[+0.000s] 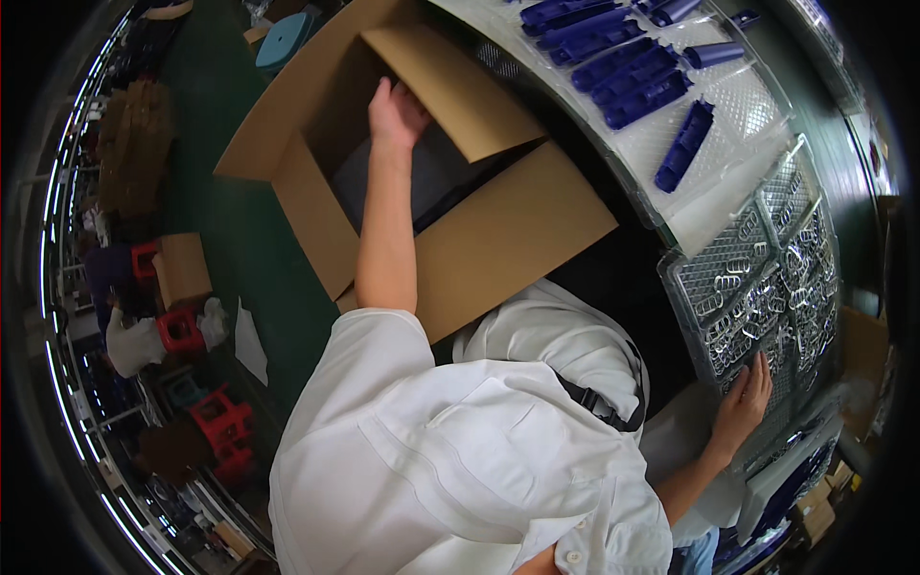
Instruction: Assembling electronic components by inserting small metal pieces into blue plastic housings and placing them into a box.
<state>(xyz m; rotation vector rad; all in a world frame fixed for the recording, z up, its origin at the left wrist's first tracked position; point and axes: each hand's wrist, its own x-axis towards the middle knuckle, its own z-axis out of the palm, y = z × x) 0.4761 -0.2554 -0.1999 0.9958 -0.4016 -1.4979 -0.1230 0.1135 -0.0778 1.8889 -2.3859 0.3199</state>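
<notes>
Gaping open at upper centre, the cardboard box (517, 238) has the left hand (398, 117) at its mouth, fingers partly hidden by a flap (462, 88), so I cannot tell whether they grip. At lower right, the right hand (744, 401), fingers extended, is at the tray (682, 305) of silvery metal pieces (813, 261).

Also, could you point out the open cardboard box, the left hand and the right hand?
Open cardboard box (517, 240), head view: its lower flap.
Left hand (395, 115), head view: its middle.
Right hand (743, 407), head view: its middle.
</notes>
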